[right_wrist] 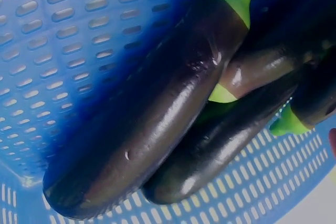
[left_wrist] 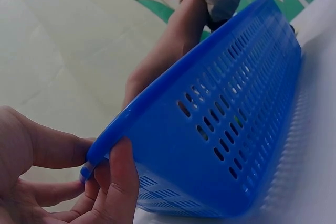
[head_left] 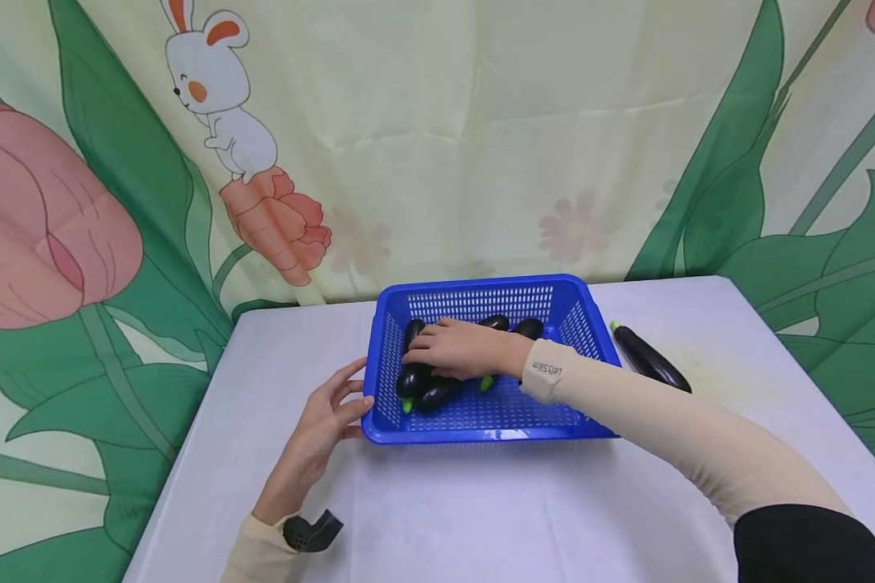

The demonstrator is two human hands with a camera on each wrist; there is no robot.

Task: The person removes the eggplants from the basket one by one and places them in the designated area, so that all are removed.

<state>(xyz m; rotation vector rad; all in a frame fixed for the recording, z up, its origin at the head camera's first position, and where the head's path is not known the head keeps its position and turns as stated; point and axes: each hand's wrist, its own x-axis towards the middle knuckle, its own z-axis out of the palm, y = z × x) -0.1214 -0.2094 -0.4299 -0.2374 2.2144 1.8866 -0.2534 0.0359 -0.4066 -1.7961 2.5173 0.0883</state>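
Note:
A blue perforated plastic basket [head_left: 496,435] stands on the white-covered table, with several dark eggplants [head_left: 412,380] in it. At its left end my left hand [head_left: 328,413] pinches the rim; in the left wrist view the thumb lies over the rim and the fingers [left_wrist: 123,177] are beneath it. My right hand [head_left: 459,348] reaches inside, palm down, over the eggplants near the left wall. Whether it grips one is hidden under the hand. Glossy eggplants [right_wrist: 152,108] with green stem ends fill the right wrist view, and only a sliver of a fingertip shows at its right edge.
One more eggplant [head_left: 650,358] lies on the table [head_left: 467,518] just right of the basket. Behind the table hangs a printed curtain [head_left: 437,162] with flowers and a rabbit. The right forearm crosses over the basket's right front corner.

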